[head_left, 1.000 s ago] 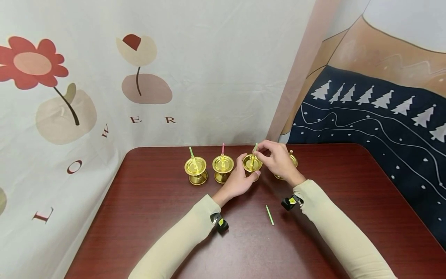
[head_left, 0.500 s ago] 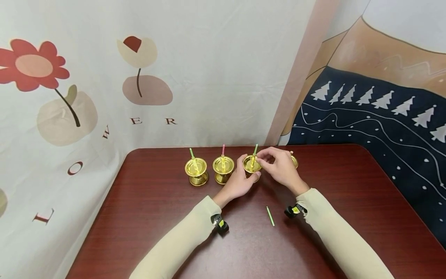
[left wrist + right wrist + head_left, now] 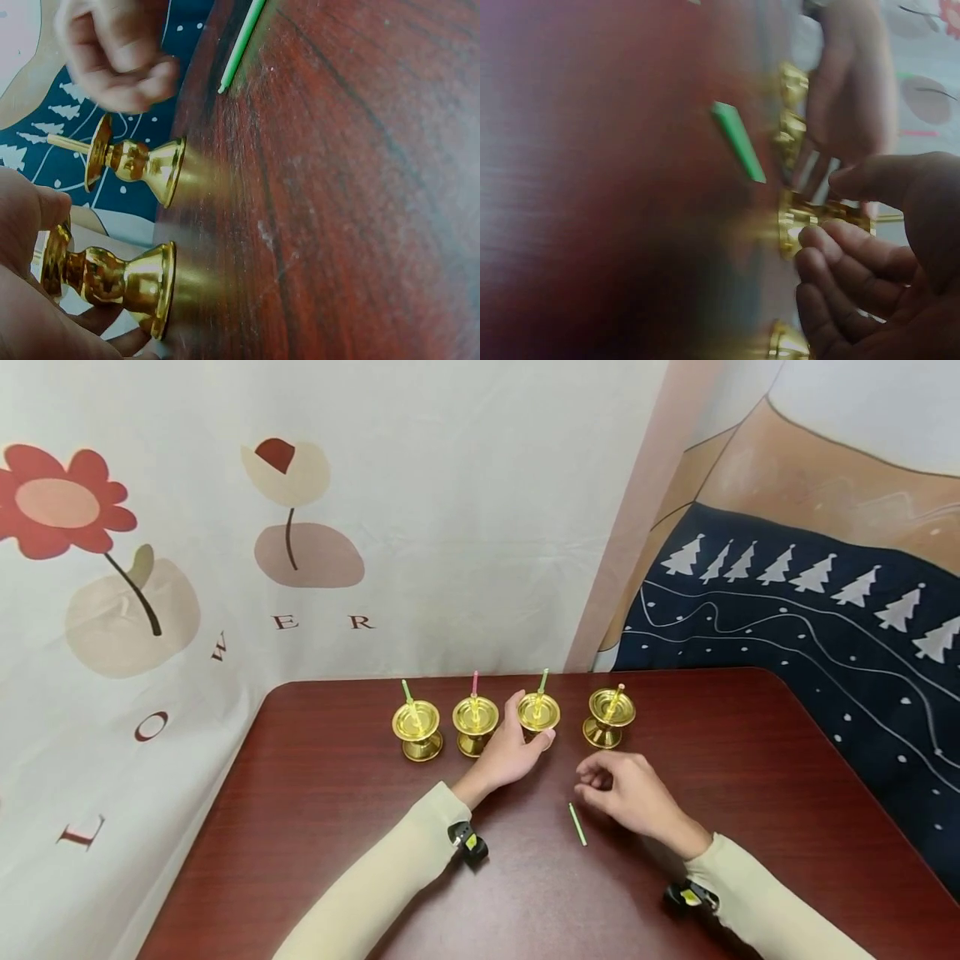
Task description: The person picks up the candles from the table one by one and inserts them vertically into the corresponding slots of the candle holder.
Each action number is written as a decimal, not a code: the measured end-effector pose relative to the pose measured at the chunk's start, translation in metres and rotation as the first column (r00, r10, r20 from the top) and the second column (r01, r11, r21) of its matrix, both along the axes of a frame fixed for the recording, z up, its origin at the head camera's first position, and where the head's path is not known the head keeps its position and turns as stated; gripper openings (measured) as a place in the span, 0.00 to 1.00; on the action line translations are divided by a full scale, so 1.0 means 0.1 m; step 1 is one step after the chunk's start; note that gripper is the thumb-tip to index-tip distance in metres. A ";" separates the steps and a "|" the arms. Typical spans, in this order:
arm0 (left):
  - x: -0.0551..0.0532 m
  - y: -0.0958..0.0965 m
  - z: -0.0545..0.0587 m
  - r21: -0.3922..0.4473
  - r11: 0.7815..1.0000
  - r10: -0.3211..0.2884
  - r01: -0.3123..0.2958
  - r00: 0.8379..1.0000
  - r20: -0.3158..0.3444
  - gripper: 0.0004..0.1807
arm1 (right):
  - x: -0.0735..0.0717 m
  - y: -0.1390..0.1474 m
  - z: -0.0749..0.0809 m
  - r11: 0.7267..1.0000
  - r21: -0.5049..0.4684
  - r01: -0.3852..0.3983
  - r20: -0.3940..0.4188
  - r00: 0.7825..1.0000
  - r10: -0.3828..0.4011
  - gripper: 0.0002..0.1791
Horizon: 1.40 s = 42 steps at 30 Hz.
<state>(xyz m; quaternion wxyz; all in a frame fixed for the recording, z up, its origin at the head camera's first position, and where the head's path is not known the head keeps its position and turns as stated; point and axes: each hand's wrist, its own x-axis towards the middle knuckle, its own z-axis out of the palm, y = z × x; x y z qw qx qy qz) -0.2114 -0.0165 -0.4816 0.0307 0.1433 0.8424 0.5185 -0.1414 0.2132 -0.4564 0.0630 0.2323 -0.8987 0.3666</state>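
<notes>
My left hand (image 3: 506,756) grips a brass candle holder (image 3: 551,720), thumb and fingers around its dish and stem. From that dish rises a thin green candle (image 3: 545,682). In the left wrist view the held holder's foot (image 3: 154,292) shows below the fingers. My right hand (image 3: 637,797) hovers over the table, fingers loosely curled and holding nothing. Just left of its fingertips lies a loose green candle (image 3: 577,824), seen also in the right wrist view as a green stick (image 3: 739,142).
Two more brass holders stand to the left, one with a green candle (image 3: 407,691), the other with a pink candle (image 3: 475,683). Another brass holder (image 3: 610,710) stands at the right, a bare spike-like stem in its dish. Printed cloths (image 3: 480,527) hang behind the dark red table (image 3: 315,827).
My right hand has let go of the upright green candle and moved down and right towards the loose one. My left hand has stayed on the holder.
</notes>
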 end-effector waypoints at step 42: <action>-0.01 0.69 0.12 -0.226 0.947 -0.240 0.230 0.971 -0.018 0.57 | 0.25 0.24 -0.27 0.962 0.059 -0.266 -0.072 0.960 0.270 0.14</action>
